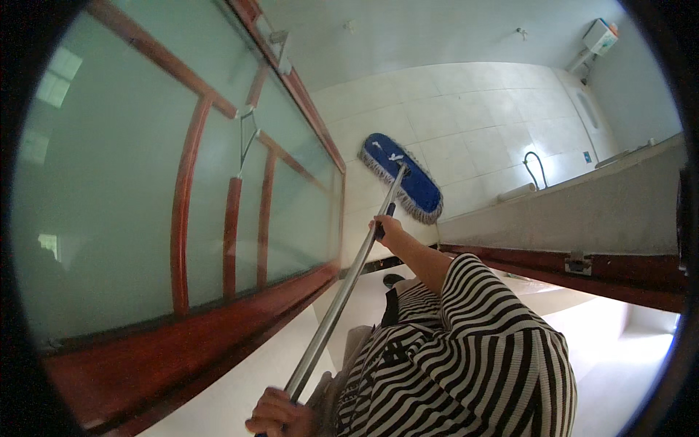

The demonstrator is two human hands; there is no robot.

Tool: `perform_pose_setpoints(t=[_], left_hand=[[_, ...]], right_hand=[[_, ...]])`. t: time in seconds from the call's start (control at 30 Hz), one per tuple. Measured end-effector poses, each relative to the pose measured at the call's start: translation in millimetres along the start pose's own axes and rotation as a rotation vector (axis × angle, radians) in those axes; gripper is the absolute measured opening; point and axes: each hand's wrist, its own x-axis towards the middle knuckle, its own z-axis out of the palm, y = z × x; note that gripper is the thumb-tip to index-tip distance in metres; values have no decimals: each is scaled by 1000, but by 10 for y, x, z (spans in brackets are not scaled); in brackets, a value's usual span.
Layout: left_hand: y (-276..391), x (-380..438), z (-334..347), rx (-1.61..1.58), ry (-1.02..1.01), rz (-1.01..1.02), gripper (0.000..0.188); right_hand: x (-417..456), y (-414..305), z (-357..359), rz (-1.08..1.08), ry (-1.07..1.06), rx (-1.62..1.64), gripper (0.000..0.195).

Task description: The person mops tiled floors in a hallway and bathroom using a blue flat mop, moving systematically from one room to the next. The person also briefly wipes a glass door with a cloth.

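Observation:
A dust mop with a blue, oval head (407,176) and a grey, shaggy fringe lies on the pale tiled floor. Its metal pole (333,314) runs from the head down towards the lower left. My right hand (386,229) is closed around the upper part of the pole, at a dark grip not far above the mop head. Near the bottom edge of the view, my left hand (279,413) is wrapped around the pole's other end. A black-and-white striped shirt covers my right shoulder and torso.
Close on the left stands a red-framed glass door (180,240) with a metal handle. On the right are a low grey wall (562,218), a dark hose (538,166) and a pale pipe (516,192). A dark threshold strip (382,265) crosses the doorway near my foot.

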Motion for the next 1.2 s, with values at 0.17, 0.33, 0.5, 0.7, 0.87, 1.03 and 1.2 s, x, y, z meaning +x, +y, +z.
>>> perform_pose_setpoints(t=[0.17, 0.33, 0.5, 0.7, 0.87, 1.03, 1.2], left_hand=[[-372, -103, 174, 194, 34, -181, 21], [-543, 49, 249, 192, 60, -213, 22], [-597, 395, 126, 215, 102, -183, 20], [-549, 942, 152, 187, -45, 11, 18], [-363, 933, 381, 148, 32, 109, 19], [-244, 531, 334, 270, 23, 63, 18], [-618, 417, 234, 196, -96, 44, 17]], right_hand=[[41, 41, 254, 120, -50, 2, 17], [-89, 228, 583, 339, -298, 78, 24], [-446, 375, 1077, 352, -479, 130, 25], [-709, 577, 1344, 209, -311, 116, 15], [-1052, 527, 1362, 74, -228, -11, 13], [-1083, 683, 1181, 43, -209, -176, 9], [-684, 591, 1241, -65, -188, -111, 12]])
